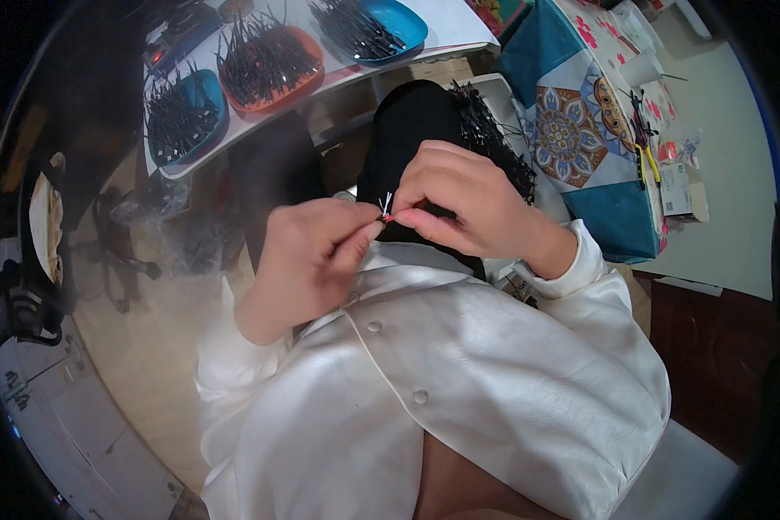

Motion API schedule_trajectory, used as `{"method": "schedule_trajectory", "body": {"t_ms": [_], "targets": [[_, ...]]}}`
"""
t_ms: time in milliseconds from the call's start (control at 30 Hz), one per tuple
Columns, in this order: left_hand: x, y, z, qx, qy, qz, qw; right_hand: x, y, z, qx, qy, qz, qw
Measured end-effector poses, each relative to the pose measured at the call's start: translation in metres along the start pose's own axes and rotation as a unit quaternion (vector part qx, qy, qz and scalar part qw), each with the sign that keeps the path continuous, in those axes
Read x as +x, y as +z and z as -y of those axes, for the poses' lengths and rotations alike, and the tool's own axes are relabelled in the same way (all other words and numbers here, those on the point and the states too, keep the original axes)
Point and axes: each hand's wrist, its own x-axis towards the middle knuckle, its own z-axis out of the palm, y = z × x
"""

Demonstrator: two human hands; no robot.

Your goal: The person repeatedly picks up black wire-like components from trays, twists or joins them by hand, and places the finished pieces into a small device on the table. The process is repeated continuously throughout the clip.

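Note:
Above my lap, my left hand (308,247) and my right hand (459,195) meet fingertip to fingertip. Both pinch a small cluster of thin wires (386,206) between thumb and forefinger. White strands stick up from the pinch, and a short red strand runs between the two sets of fingertips. The lower part of the cluster is hidden by my fingers. Just beyond my right hand, a heap of black cables (498,143) lies beside my dark-clothed leg.
On the white table (446,26) ahead stand a left blue tray (220,97), an orange tray (314,65) and a right blue tray (414,30), all holding black cables. To the right, a patterned cloth (572,130) covers another table with yellow-handled pliers (648,165) and a small box (680,195).

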Motion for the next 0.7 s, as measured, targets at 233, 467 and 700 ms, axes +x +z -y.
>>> {"method": "schedule_trajectory", "body": {"t_ms": [233, 467, 700], "targets": [[-0.001, 0.009, 0.01, 0.29, 0.241, -0.02, 0.926, -0.014, 0.015, -0.005, 0.661, 0.492, 0.023, 0.566], [-0.008, 0.011, 0.014, 0.081, 0.091, -0.066, 0.99, -0.014, 0.001, 0.012, -0.04, 0.077, -0.047, 0.995], [-0.013, 0.018, 0.007, 0.049, 0.062, -0.071, 0.994, -0.014, 0.012, 0.013, -0.128, -0.016, -0.048, 0.991]]}}
